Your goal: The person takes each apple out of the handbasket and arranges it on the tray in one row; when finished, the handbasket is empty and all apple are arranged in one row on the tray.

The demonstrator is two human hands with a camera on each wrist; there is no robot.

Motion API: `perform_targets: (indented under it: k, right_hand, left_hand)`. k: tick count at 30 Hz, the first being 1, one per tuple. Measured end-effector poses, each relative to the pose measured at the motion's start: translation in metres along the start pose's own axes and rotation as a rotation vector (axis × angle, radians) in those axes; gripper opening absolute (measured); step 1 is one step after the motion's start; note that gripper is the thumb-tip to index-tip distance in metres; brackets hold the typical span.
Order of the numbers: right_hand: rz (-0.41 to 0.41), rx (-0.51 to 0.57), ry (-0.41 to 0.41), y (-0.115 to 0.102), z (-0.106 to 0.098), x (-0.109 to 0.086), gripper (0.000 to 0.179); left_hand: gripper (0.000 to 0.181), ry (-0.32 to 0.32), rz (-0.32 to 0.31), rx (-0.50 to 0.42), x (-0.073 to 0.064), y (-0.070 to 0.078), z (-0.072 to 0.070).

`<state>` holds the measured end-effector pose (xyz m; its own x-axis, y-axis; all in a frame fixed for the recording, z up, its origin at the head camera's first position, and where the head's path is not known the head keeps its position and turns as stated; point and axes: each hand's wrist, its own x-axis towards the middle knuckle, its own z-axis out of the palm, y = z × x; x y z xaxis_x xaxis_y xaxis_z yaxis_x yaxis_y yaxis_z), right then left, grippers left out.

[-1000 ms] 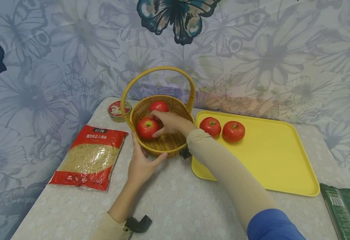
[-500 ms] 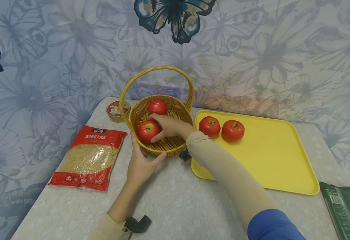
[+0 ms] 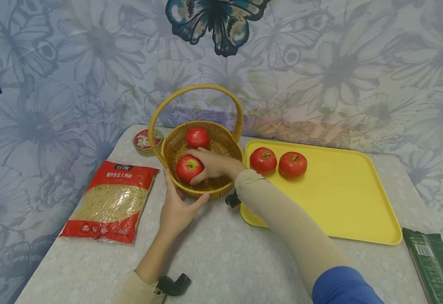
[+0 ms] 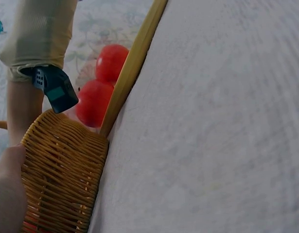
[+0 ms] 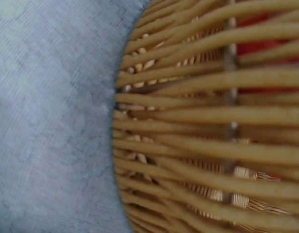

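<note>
Near apple (image 3: 189,169) sits in the wicker basket (image 3: 219,193), toward its near-left wall; can't tell if its base touches the weave. Right hand (image 3: 212,164) has thumb and fingers round it from the side. Left hand (image 3: 179,211) grips the basket's near-left wall, thumb at the rim. Main risk: smooth round skin could slip if the hold sits off-centre, maybe knocking the back apple (image 3: 197,138). Right wrist device (image 3: 233,199) is close to the basket's outer wall; raising the arm could snag the rim and tip it, worse if the left hand lets go. Right sleeve (image 3: 282,215) crosses the yellow tray (image 3: 343,194); a low sweep might roll the basket-side tray apple (image 3: 263,161).
</note>
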<state>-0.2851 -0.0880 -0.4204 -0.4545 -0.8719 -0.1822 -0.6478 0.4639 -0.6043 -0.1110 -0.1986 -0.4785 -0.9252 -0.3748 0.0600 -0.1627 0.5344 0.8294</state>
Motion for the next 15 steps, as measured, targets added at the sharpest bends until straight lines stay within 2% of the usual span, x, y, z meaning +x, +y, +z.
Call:
perform_targets:
  k: [9,15]
  right_hand:
    - [-0.043,0.021,-0.017,0.002,-0.006,-0.009,0.091]
    - [-0.054,0.035,0.045,-0.002,-0.018,-0.023,0.088]
  left_hand:
    - [0.132,0.003,-0.017,0.013,-0.001,0.001,0.0]
    - [0.134,0.005,-0.014,0.02,-0.001,0.002,0.0]
